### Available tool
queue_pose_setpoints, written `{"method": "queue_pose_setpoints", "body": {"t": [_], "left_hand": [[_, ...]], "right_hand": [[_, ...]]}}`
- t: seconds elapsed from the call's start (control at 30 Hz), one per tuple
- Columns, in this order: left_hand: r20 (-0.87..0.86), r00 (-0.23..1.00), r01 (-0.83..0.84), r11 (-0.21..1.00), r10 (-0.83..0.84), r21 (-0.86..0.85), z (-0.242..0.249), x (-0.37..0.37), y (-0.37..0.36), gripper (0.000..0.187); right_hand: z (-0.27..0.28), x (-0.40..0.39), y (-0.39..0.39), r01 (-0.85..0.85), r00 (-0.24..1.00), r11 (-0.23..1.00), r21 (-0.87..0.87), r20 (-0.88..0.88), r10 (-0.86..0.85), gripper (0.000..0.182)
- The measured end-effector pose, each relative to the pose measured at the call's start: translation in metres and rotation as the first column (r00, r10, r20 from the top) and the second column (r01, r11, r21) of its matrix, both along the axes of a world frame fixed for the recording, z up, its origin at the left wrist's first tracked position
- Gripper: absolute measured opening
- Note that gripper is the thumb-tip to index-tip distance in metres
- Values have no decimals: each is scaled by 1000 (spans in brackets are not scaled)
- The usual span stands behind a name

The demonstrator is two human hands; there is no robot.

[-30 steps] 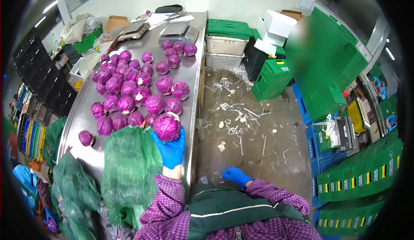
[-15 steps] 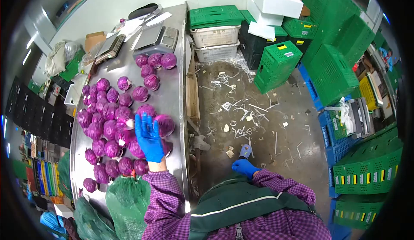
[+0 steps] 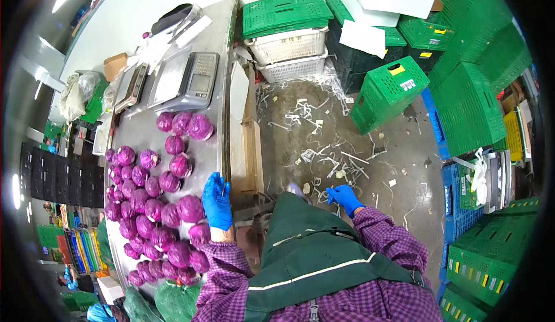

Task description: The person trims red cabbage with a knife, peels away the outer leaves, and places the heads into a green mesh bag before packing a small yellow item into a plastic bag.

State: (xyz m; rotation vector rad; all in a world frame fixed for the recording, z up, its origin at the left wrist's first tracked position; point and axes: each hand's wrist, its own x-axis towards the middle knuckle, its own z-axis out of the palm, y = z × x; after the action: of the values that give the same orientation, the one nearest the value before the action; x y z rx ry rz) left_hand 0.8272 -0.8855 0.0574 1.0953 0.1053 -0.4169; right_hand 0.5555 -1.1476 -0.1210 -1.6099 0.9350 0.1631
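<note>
The cabbages (image 3: 153,209) lie on the counter (image 3: 206,163), mostly crowded together to the left of the fingers of the left hand (image 3: 217,203). Others trail ahead of those fingers, ending in a row of three. The closest cabbage (image 3: 191,208) is just beside the left fingers; I cannot tell whether they touch. Those fingers are released and slightly bent, with nothing seen in them, at the counter's edge.

The right hand (image 3: 345,197) is well to the right of the left fingers, above the floor (image 3: 399,148); its fingers are curled, and I cannot tell whether they grip anything. Both hands wear blue gloves.

Ahead of the left fingers, past the row of three, stands a scale (image 3: 199,93), with a second scale (image 3: 131,88) to its left. Nearer the person than the left fingers is a green mesh sack (image 3: 176,302). White scraps (image 3: 306,114) litter the floor ahead of the right fingers. Farther ahead stand white crates (image 3: 289,50) and, more to the right, an upright green crate (image 3: 390,93).
</note>
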Motion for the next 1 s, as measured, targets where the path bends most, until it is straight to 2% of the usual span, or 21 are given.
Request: {"method": "queue_pose_setpoints", "body": {"t": [0.03, 0.1, 0.13, 0.17, 0.23, 0.27, 0.3, 0.37, 0.43, 0.5, 0.53, 0.6, 0.63, 0.7, 0.77, 0.83, 0.87, 0.9, 0.93, 0.97, 1.0], "left_hand": [[18, 1000, 12, 1000, -12, 11, -3, 16, -15, 31], [17, 998, 60, 998, -60, 10, -13, 56, -49, 32], [15, 995, 95, 995, -95, -21, -17, 77, -69, 32], [14, 992, 129, 990, -129, -60, -20, 98, -93, 33], [-20, 986, 162, 985, -163, -60, -17, 151, -148, 36], [-48, 976, 213, 977, -214, -30, -16, 172, -170, 37], [-76, 962, 261, 965, -261, -2, -11, 190, -192, 38], [-61, 931, 365, 926, -361, 97, 2, 232, -239, 35], [-1, 891, 446, 875, -454, 191, 24, 263, -282, 33], [29, 857, 488, 830, -514, 270, 31, 299, -315, 34], [32, 844, 497, 803, -535, 328, 26, 319, -326, 34], [57, 837, 482, 784, -544, 391, 24, 354, -349, 34], [82, 835, 460, 772, -544, 439, 21, 369, -358, 34], [84, 831, 447, 751, -549, 485, 8, 402, -372, 33], [146, 836, 369, 739, -528, 564, -6, 435, -386, 32], [105, 855, 344, 707, -508, 617, -22, 471, -401, 38], [159, 850, 267, 671, -502, 691, -33, 490, -407, 43], [213, 835, 189, 627, -508, 756, -41, 509, -420, 48], [321, 764, 32, 530, -560, 848, -48, 528, -431, 68], [300, 762, 32, 497, -574, 867, -54, 546, -445, 68], [335, 635, -76, 376, -696, 924, -61, 565, -456, 74]], "right_hand": [[-3, 11, -6, 5, 1000, 1000, 9, -4, -5, 42], [-9, 36, -14, -80, 978, 996, -35, -195, 72, 42], [-36, 46, -14, -24, 1000, 1000, 3, -6, 24, 41], [-42, 58, -23, -16, 1000, 1000, 2, -13, 16, 41], [-44, 97, -51, -352, 930, 928, -125, -157, 331, 40], [-56, 114, -65, -370, 922, 914, -167, -190, 338, 39], [-54, 132, -78, -372, 919, 916, -150, -201, 340, 39], [-53, 189, -120, -235, 971, 919, -317, -118, 207, 37], [-35, 249, -155, -142, 989, 920, -364, -22, 144, 36], [-39, 303, -178, 43, 998, 970, -240, 62, -29, 31], [-39, 326, -187, 54, 997, 973, -223, 67, -40, 31], [-32, 374, -198, 171, 974, 984, 39, 142, -175, 27], [-30, 395, -200, 178, 973, 982, 57, 137, -184, 27], [-27, 434, -203, 124, 957, 969, 211, 234, -174, 25], [-37, 472, -207, 91, 975, 964, 249, 176, -137, 26], [-64, 508, -206, 71, 982, 954, 292, 148, -118, 26], [-59, 524, -210, 112, 973, 902, 416, 137, -184, 28], [-76, 542, -209, 109, 974, 888, 447, 129, -185, 28], [-94, 561, -209, 103, 974, 894, 437, 139, -180, 29], [-118, 583, -206, 101, 972, 896, 432, 148, -181, 30], [-131, 602, -211, 85, 967, 856, 510, 165, -195, 30]]}}
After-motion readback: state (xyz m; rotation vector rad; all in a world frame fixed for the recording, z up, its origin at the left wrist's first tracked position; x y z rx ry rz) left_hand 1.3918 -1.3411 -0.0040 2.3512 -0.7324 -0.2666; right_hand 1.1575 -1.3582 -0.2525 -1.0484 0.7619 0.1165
